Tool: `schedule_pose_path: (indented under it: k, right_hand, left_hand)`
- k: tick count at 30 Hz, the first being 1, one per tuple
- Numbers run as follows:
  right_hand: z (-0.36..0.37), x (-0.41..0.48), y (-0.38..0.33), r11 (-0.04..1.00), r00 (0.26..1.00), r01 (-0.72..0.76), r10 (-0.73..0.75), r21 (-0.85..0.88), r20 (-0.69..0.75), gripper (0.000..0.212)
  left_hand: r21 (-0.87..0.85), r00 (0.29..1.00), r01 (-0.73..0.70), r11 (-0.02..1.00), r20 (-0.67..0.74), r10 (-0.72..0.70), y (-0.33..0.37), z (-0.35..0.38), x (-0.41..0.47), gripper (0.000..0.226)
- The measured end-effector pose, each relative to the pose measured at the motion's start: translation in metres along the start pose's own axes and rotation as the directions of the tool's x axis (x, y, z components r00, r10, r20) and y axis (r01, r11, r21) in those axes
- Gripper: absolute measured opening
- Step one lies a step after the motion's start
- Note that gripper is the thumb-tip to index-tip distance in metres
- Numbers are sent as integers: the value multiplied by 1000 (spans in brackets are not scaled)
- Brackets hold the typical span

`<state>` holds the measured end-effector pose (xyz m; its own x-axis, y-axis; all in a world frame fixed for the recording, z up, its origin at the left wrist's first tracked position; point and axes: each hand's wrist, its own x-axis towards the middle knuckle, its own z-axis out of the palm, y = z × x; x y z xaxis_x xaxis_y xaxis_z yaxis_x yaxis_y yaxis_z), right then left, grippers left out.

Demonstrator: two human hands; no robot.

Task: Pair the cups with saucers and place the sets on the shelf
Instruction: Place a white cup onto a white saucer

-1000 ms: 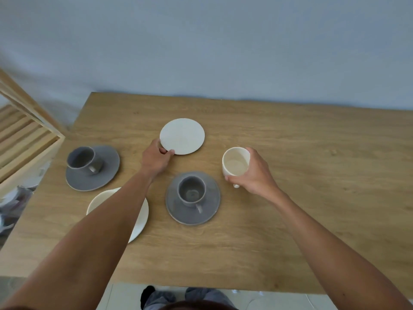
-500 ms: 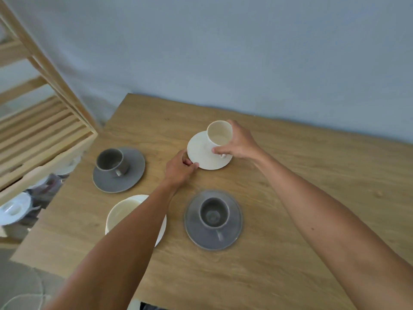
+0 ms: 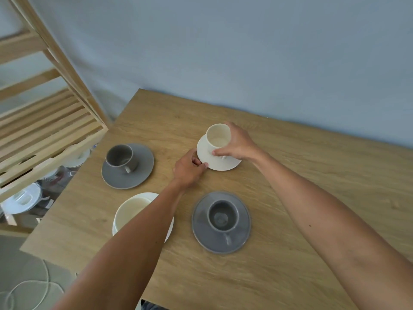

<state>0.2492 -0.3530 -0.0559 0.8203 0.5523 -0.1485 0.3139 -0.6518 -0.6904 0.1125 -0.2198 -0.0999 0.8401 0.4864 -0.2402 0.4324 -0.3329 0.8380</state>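
Note:
My right hand point(image 3: 237, 143) grips a white cup point(image 3: 218, 138) that stands on a white saucer point(image 3: 221, 163) at the table's far middle. My left hand point(image 3: 188, 170) pinches that saucer's near-left rim. A grey cup point(image 3: 121, 156) sits on a grey saucer point(image 3: 138, 175) to the left. Another grey cup point(image 3: 221, 216) rests on a grey saucer point(image 3: 201, 222) nearer me. A second white cup point(image 3: 128, 211) on a white saucer point(image 3: 169, 229) is partly hidden under my left forearm.
A slatted wooden shelf point(image 3: 44, 135) stands at the left, just beyond the wooden table's point(image 3: 290, 220) left edge. White dishes point(image 3: 22, 199) lie on a lower level beneath it. A blue-grey wall runs behind the table.
My right hand carried the white cup from the table onto the white saucer. My left hand has kept hold of the saucer's rim. The view swung left and shows more of the shelf.

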Motion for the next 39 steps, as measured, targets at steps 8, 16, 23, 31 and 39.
schedule_pose_path:
  k: [8,16,23,31,39]
  right_hand:
    - [-11,-3,-5,999,997,-38,38,1,71,131]
    - [-46,-16,33,990,994,-70,80,124,-79,77]
    - [-22,-26,60,981,980,-191,192,-21,58,64]
    - [-5,-21,62,972,983,-181,175,153,49,71]
    - [-2,-22,68,916,981,-194,192,352,40,77]
  left_hand:
    - [19,999,24,1000,21,-24,3,-2,1,50]
    - [262,999,-18,965,-37,29,3,-13,15,51]
    - [243,995,-79,967,81,61,17,-11,29,49]
    - [288,994,-79,954,94,54,20,-6,39,56]
    - [173,995,-48,984,94,32,23,-8,38,56]
